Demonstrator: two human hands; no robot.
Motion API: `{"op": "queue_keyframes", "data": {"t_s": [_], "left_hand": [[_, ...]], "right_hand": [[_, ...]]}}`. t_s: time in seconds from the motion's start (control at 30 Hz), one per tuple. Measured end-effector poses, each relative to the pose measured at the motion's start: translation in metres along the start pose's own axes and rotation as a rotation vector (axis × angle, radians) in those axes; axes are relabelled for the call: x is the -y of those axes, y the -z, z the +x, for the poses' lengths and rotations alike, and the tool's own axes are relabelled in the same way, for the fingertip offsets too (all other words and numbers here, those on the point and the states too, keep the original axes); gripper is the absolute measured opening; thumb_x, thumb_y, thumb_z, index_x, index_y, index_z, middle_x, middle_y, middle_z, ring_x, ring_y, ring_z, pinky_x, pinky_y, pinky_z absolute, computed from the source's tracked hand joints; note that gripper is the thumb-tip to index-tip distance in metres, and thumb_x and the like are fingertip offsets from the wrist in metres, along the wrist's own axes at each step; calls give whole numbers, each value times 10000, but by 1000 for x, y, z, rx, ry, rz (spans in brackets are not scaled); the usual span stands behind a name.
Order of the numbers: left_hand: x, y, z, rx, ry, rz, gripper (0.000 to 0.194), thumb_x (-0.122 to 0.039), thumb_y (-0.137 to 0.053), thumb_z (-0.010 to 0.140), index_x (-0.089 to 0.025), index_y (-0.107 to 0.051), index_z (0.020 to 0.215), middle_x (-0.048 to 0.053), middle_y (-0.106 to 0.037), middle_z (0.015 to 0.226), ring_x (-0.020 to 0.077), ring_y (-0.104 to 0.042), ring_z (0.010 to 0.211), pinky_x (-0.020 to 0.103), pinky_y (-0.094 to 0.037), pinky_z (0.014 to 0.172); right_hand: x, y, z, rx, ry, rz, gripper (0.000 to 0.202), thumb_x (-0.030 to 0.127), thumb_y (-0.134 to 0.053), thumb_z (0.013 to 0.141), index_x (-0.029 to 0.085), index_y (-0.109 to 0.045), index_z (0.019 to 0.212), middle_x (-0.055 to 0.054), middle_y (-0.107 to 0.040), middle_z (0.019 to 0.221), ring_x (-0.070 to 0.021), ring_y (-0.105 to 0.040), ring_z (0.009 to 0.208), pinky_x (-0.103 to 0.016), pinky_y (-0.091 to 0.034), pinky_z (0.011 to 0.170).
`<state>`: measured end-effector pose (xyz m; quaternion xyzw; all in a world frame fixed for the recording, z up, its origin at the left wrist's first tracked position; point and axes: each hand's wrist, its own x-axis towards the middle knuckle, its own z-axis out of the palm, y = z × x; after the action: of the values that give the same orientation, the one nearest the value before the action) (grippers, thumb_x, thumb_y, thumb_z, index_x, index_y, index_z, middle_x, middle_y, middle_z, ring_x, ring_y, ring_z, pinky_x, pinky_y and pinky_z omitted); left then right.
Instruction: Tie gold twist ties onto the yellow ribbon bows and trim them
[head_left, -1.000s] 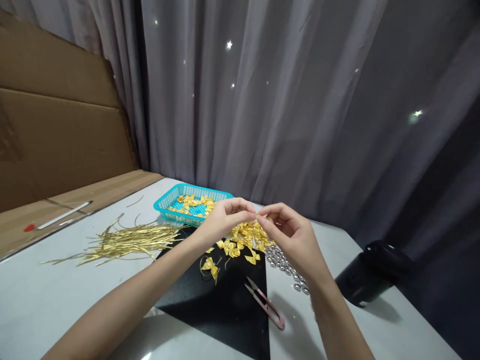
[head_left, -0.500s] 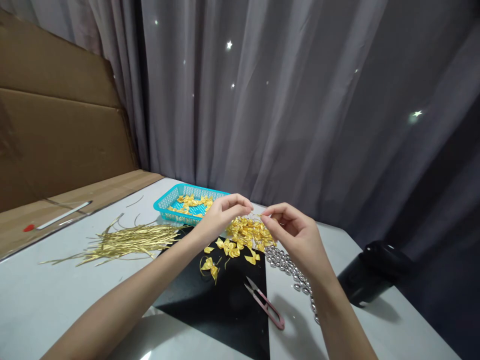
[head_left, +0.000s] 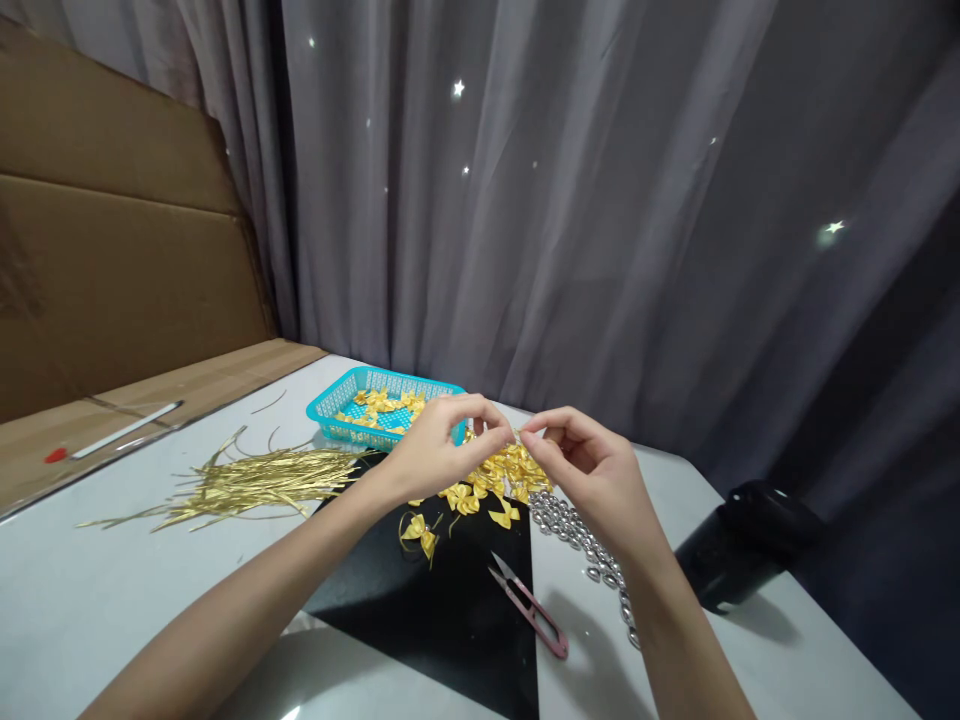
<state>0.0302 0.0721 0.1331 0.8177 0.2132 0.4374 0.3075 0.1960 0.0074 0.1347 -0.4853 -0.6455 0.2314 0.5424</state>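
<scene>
My left hand (head_left: 455, 443) and my right hand (head_left: 586, 462) are raised with fingertips pinched close together. Whatever thin, small thing lies between them is too small to make out. Just under the fingers is a pile of yellow ribbon bows (head_left: 517, 468). Several more bows lie on the black mat (head_left: 442, 610), among them a bow with a gold tie (head_left: 420, 534). Pink-handled thread snips (head_left: 531, 608) rest across the mat's right edge, blades apart. Silver beads (head_left: 574, 530) are scattered beside my right hand, partly hidden by the forearm.
A blue plastic basket (head_left: 330, 425) holding yellow bows stands behind my left hand. Gold twist ties (head_left: 262, 482) lie in a bundle at left. At right stands a black cylindrical object (head_left: 742, 545). Cardboard (head_left: 120, 270) and a grey curtain (head_left: 570, 200) border the table.
My left hand has shifted slightly right and down, and its fingertips now nearly meet those of my right hand. My right hand has hardly moved.
</scene>
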Motion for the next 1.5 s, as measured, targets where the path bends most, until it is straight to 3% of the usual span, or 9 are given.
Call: {"op": "queue_keyframes", "data": {"t_s": [0.47,1.1,1.3,1.5], "left_hand": [[-1,-5,-2,-37,-64,66,221,-245,-551,878,-171,-590,673,-14,-618,692,132,-540,688,267,-373,719],[1,0,-2,-20,-48,64,218,-232,-534,882,-158,-627,699,-11,-627,719,133,-557,737,281,-381,766],[1,1,-1,-10,-33,18,174,-220,-551,859,-161,-645,726,-7,-642,742,136,-567,742,271,-401,742],[6,4,1,-7,46,-81,134,-204,-542,849,-151,-643,779,14,-661,808,154,-597,820,284,-422,788]], "right_hand": [[2,0,-3,2,-5,-11,150,361,-658,814,211,-657,814,68,-321,567,-104,-306,521,-247,-266,477],[3,1,-3,-15,28,-117,157,358,-647,826,204,-673,812,91,-174,570,-93,-201,500,-248,-207,479],[3,3,-3,8,22,-71,162,367,-656,830,206,-678,834,89,-195,573,-89,-220,502,-243,-220,475],[3,7,-3,47,20,-22,153,351,-621,868,221,-671,932,61,-372,600,-97,-358,550,-234,-300,499]]}}
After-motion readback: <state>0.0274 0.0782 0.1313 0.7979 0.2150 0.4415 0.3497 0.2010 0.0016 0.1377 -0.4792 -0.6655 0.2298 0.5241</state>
